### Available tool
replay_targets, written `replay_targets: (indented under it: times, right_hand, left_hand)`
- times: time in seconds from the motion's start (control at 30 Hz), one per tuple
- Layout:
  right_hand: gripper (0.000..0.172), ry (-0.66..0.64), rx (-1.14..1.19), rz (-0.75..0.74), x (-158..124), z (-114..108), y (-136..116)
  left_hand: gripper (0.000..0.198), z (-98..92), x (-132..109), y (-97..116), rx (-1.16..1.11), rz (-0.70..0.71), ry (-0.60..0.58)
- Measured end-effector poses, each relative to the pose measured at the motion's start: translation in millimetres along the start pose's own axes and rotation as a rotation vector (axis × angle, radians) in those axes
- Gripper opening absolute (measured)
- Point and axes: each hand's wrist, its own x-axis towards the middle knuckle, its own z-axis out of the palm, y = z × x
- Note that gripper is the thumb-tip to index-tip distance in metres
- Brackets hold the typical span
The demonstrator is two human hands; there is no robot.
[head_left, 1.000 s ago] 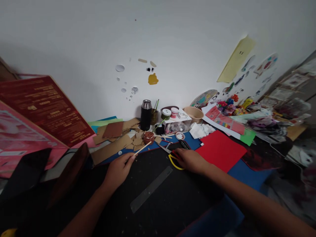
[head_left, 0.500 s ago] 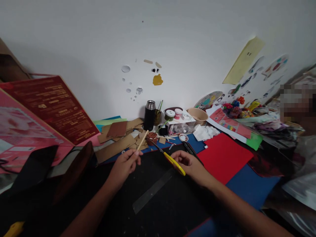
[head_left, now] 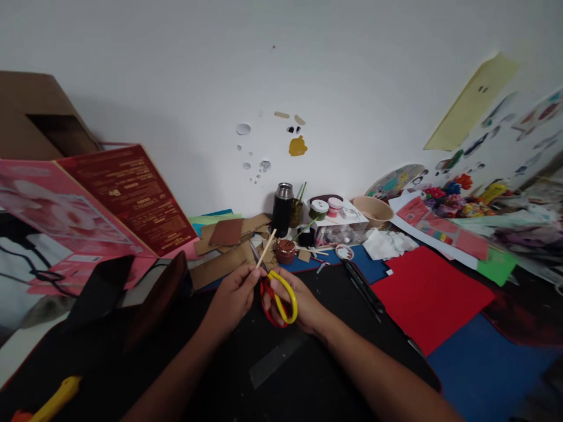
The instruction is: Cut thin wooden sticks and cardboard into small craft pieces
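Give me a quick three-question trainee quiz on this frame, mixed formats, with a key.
1. True or false: the left hand holds a wooden stick.
2. The right hand grips scissors whose handles are: A) blue and green, B) yellow and red, C) all black.
3. Fill in: the red sheet lies flat on the person's ____ side of both hands.

Key: 1 true; 2 B; 3 right.
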Motion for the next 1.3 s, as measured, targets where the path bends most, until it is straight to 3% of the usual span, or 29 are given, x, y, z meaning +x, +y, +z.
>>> replay_targets:
  times: [0.17, 0.27, 0.37, 0.53, 0.87, 1.3]
  right_hand:
    - [0.062, -0.028, 0.052, -0.031, 9, -1, 13]
    - [0.061, -0.1, 0.059, 0.006, 5, -7, 15]
    - [0.061, -0.093, 0.053, 0.012, -1, -16, 9]
    - [0.063, -0.09, 0.05, -0.003, -6, -21, -2]
    - [0.06, -0.116, 0.055, 0.009, -10, -17, 0]
    - [0.058, -0.078, 0.048, 0.008, -12, -13, 5]
  left_hand:
    - [0.052, -8.6, 2, 6, 0.098, 0.032, 0.026]
    - [0.053, -20.9, 6, 10, 0.147, 0.052, 0.128]
    - [0.05, -33.4, 9, 14, 0.187, 0.085, 0.257]
    - [0.048, -40.6, 13, 11, 0.171, 0.088, 0.35]
    - [0.046, -41.8, 17, -6, 0.204, 0.112, 0.275]
    - [0.038, -42.4, 13, 5, 0.342, 0.168, 0.292]
